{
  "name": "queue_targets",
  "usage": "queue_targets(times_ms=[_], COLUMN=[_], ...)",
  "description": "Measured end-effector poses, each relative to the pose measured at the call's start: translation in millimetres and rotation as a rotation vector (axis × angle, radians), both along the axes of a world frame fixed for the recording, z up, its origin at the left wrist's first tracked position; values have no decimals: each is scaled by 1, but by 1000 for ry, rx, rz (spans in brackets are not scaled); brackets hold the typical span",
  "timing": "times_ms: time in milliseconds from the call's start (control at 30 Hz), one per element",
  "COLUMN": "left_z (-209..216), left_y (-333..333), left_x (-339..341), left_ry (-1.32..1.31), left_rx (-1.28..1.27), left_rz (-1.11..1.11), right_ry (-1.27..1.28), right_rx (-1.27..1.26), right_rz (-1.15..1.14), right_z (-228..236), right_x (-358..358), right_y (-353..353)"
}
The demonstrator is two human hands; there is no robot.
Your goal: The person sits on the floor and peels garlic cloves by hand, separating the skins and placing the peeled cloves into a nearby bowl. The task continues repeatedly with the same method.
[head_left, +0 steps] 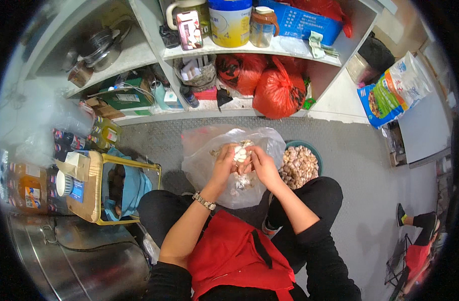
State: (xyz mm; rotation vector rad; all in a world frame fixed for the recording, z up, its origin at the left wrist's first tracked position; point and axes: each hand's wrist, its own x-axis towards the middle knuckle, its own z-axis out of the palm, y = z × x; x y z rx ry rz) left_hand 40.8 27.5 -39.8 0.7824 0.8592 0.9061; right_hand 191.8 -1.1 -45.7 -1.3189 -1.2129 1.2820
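My left hand (224, 161) and my right hand (261, 164) are cupped together around several white garlic cloves (240, 153). They hold the cloves above a spread-out clear plastic bag (202, 163) on the floor, between my knees. Whitish bits, which look like garlic skins, lie in the bag below and beyond my fingers. To the right of the bag stands a green basin (317, 153) full of unpeeled garlic (298, 165). My fingertips are partly hidden behind the cloves.
White shelves (214, 50) run along the far side, with red plastic bags (279, 93), a phone (189, 31) and jars. A wooden-topped stool (91, 193) and bottles stand left, near a metal drum (74, 256). At far right, another person's leg (417, 220) shows.
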Motion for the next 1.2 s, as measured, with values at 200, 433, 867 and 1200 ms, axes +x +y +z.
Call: queue_targets(times_ms=[200,433,867,1200], left_z=[6,3,19,17], left_y=[0,-5,-7,-9], left_x=[-1,4,-1,1], left_ry=[134,199,678,587], left_rx=[187,356,710,656], left_rz=[11,4,24,-4], right_ry=[-270,-188,-359,-356], right_rx=[139,45,507,457], right_rz=[-25,-11,-59,-161], right_z=[27,25,35,32], right_x=[-7,-7,-1,3], right_y=[0,-4,2,4])
